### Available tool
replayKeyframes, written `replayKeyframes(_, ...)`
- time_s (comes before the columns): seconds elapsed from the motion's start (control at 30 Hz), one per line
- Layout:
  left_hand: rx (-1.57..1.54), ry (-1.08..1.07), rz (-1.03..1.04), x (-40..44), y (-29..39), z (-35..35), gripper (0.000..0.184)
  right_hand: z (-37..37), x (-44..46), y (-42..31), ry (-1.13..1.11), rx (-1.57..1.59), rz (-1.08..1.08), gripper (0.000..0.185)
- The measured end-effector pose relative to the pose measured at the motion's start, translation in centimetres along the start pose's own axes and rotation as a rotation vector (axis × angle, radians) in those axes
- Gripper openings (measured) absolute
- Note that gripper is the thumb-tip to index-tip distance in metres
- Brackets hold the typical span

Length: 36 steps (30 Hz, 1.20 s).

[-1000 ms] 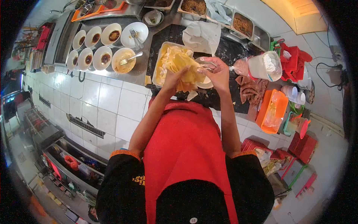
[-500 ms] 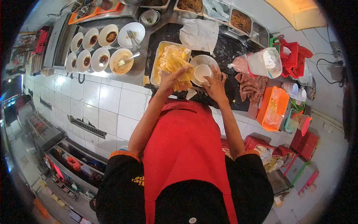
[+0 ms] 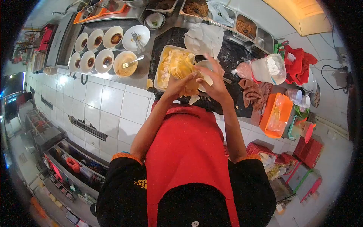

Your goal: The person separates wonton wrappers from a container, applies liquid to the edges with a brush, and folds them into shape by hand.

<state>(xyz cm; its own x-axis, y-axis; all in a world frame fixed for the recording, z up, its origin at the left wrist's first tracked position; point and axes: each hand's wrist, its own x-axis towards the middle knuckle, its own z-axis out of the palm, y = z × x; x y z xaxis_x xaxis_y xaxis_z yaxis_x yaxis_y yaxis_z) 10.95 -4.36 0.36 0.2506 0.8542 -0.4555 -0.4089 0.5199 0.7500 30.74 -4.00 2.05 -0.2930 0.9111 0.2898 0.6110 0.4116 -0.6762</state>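
By the left hand (image 3: 177, 86), a loose bunch of yellow sheets (image 3: 180, 65) is being grasped at the right side of the tray (image 3: 160, 70). The right hand (image 3: 216, 87) is being held beside it with fingers spread; whether anything is being pinched at its fingertips cannot be told. More sheets are lying loose in the tray, so only part of the load is being handled, and the work is being judged as partway along. Beyond the right hand, a small bowl (image 3: 207, 78) is being partly hidden, as is the plate (image 3: 201, 64) around it; how much the bowl is holding cannot be made out. Behind these, paper (image 3: 204, 38) is lying on the black tabletop (image 3: 172, 36). To the left, six sauce bowls (image 3: 104, 61) are being seen with only dark liquid showing inside, no sheets being visible in any of them. Next to them, a bowl with a fork (image 3: 126, 68) is bearing leftover pale contents. To the right, a tub of white powder (image 3: 268, 68) is standing beside a crumpled cloth (image 3: 254, 90).
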Motion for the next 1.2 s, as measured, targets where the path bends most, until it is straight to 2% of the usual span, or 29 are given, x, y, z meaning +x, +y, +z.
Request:
replayKeyframes(0.07,0.005,-0.017,0.037,0.8,-1.4,-1.0,0.048,0.3,-0.1,0.5,-0.115,0.236,0.146,0.046)
replayKeyframes(0.1,0.004,-0.015,0.041,1.0,-1.7,-1.1,0.048,0.4,-0.2,0.6,-0.117,0.236,0.141,0.046)
replayKeyframes(0.17,0.002,0.024,0.030,1.3,-2.2,-1.6,0.053,0.9,-0.7,0.4,-0.027,0.477,0.294,0.039)
replayKeyframes(0.2,0.000,0.030,0.033,1.0,-1.8,-1.4,0.053,1.4,-0.7,0.6,-0.033,0.480,0.290,0.039)
replayKeyframes(0.27,-0.082,0.087,-0.008,0.1,-0.5,-0.5,0.053,2.3,-1.0,0.8,0.113,0.830,0.305,0.033)
replayKeyframes(0.37,-0.180,0.070,-0.104,0.0,-0.1,-1.0,0.051,3.0,-0.8,0.9,0.180,0.917,0.433,0.031)
replayKeyframes(0.47,-0.130,0.060,-0.162,-0.4,0.6,-0.9,0.046,2.9,0.7,0.1,0.207,0.966,0.397,0.030)
replayKeyframes(0.6,0.005,0.036,-0.044,-0.8,0.6,-0.6,0.049,1.1,2.6,-1.6,0.052,0.913,0.333,0.029)
replayKeyframes(0.67,0.175,0.041,0.194,-0.5,-0.5,-1.6,0.051,0.2,3.7,-3.1,-0.036,0.767,0.320,0.026)
replayKeyframes(0.7,0.173,0.042,0.197,-0.5,-0.6,-1.8,0.051,0.1,3.9,-2.8,-0.039,0.766,0.317,0.026)
replayKeyframes(0.77,-0.063,0.074,0.024,-0.8,-0.8,-2.4,0.050,0.1,4.3,-1.7,-0.286,0.607,0.329,0.025)
replayKeyframes(0.87,-0.108,0.116,0.052,-1.5,-1.7,-4.0,0.046,0.7,4.9,-1.0,-0.379,0.523,0.330,0.023)
replayKeyframes(1.0,-0.102,0.231,-0.018,-2.7,-2.8,-8.1,0.045,3.1,5.2,0.6,-0.314,0.687,0.378,0.017)
replayKeyframes(1.07,-0.211,0.142,-0.021,-3.6,-3.3,-10.1,0.046,3.8,5.3,1.8,-0.307,0.684,0.376,0.015)
replayKeyframes(1.13,-0.267,0.153,0.002,-4.7,-3.3,-10.8,0.050,4.1,5.2,3.2,-0.276,0.598,0.326,0.018)
replayKeyframes(1.2,-0.336,0.120,0.040,-6.0,-3.2,-12.4,0.054,4.0,5.8,4.6,-0.188,0.069,0.142,0.017)
